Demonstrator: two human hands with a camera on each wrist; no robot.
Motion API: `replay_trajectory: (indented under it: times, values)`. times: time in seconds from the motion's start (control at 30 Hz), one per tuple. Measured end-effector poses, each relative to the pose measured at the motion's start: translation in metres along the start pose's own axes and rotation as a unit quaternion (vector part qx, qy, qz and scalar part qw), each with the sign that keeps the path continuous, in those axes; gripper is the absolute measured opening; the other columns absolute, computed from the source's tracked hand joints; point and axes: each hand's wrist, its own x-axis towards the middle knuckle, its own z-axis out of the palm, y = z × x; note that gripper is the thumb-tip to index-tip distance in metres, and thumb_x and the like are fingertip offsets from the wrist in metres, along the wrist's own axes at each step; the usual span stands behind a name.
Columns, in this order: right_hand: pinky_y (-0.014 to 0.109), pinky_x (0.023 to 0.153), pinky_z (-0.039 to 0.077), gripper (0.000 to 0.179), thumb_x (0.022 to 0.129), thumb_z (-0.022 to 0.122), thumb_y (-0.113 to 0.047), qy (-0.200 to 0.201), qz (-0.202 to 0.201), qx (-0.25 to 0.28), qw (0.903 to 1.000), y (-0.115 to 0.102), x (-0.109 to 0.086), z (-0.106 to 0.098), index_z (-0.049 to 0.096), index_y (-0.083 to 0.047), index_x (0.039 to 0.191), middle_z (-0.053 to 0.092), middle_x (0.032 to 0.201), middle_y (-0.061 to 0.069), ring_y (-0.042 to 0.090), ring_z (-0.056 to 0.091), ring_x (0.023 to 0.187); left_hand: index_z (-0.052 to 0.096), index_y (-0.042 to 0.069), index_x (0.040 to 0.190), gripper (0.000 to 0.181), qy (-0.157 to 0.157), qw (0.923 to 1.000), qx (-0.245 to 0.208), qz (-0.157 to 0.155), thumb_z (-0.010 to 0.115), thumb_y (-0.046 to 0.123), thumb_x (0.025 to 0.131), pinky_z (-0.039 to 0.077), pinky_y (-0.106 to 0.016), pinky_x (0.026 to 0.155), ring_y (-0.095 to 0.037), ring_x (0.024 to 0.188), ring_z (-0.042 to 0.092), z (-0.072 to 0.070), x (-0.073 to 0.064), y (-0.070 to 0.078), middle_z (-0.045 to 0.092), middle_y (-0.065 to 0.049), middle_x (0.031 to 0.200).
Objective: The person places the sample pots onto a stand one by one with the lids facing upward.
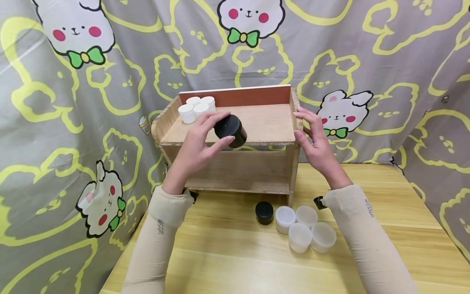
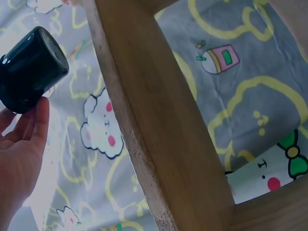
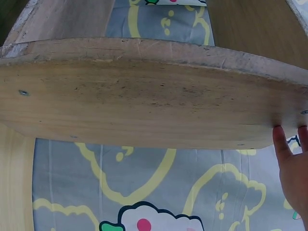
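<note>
A black lidded jar [image 1: 236,132] is gripped between the thumb and fingers of my left hand [image 1: 200,143], tilted in front of the wooden shelf's [image 1: 260,122] top board. In the left wrist view the same black jar [image 2: 33,70] shows its flat end, with the left hand [image 2: 21,154] below it. My right hand [image 1: 313,141] rests its fingertips and thumb on the shelf's right side panel. In the right wrist view, fingertips of the right hand [image 3: 293,168] touch that side panel [image 3: 159,101]. Several white jars [image 1: 196,108] stand together at the top board's left end.
On the table [image 1: 220,245], in front of the shelf's right leg, stands a second black jar [image 1: 264,213]. Right of it are several translucent lidded tubs [image 1: 300,237] grouped close together. A patterned curtain [image 1: 128,81] hangs behind and beside the shelf.
</note>
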Motion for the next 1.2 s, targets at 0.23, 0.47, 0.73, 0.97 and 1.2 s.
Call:
replay_trajectory:
  times: [0.23,0.47,0.73,0.97,1.2]
  values:
    - [0.065,0.115,0.035,0.042,0.102,0.051,0.008,-0.005,0.004,0.010,0.9999,0.005,0.000,0.000,0.044,0.006,0.143,0.033,0.161,0.019,0.022,0.030,0.152,0.061,0.010,0.144,0.055,0.027,0.9995,0.014,-0.010,0.079,0.021,0.093,0.048,-0.043,0.101,-0.026,0.122,0.056,-0.001,0.024,-0.014,0.060,-0.015,0.133]
    - [0.066,0.116,0.034,0.045,0.101,0.052,0.009,0.001,0.006,0.004,1.0000,0.035,0.000,0.000,0.045,0.003,0.145,0.033,0.163,0.014,0.020,0.030,0.152,0.060,0.010,0.145,0.055,0.041,0.9980,0.019,-0.045,0.077,0.026,0.095,0.049,-0.038,0.102,-0.024,0.123,0.056,0.001,0.047,-0.026,0.061,-0.015,0.135]
    - [0.063,0.117,0.036,0.048,0.101,0.056,0.006,-0.006,0.006,0.008,0.9999,0.039,-0.001,-0.003,0.047,-0.003,0.147,0.035,0.164,0.006,0.015,0.030,0.152,0.059,0.008,0.146,0.056,0.044,0.9951,0.038,-0.080,0.075,0.030,0.097,0.049,-0.040,0.103,-0.026,0.121,0.057,0.004,0.070,-0.047,0.060,-0.015,0.138]
    - [0.064,0.117,0.035,0.046,0.103,0.054,0.004,-0.011,0.007,0.014,0.9998,0.032,0.000,-0.002,0.046,-0.005,0.147,0.034,0.164,0.004,0.015,0.030,0.152,0.057,0.006,0.147,0.058,0.039,0.9913,0.052,-0.115,0.074,0.031,0.098,0.049,-0.036,0.100,-0.027,0.119,0.056,0.006,0.080,-0.065,0.059,-0.014,0.142]
    - [0.067,0.117,0.034,0.048,0.100,0.055,0.007,-0.008,0.005,0.009,0.9999,0.037,-0.002,-0.002,0.047,-0.004,0.146,0.034,0.164,0.006,0.022,0.030,0.152,0.056,0.006,0.147,0.057,0.017,0.9877,0.088,-0.128,0.072,0.031,0.099,0.049,-0.040,0.098,-0.029,0.120,0.057,0.014,0.087,-0.084,0.059,-0.016,0.144]
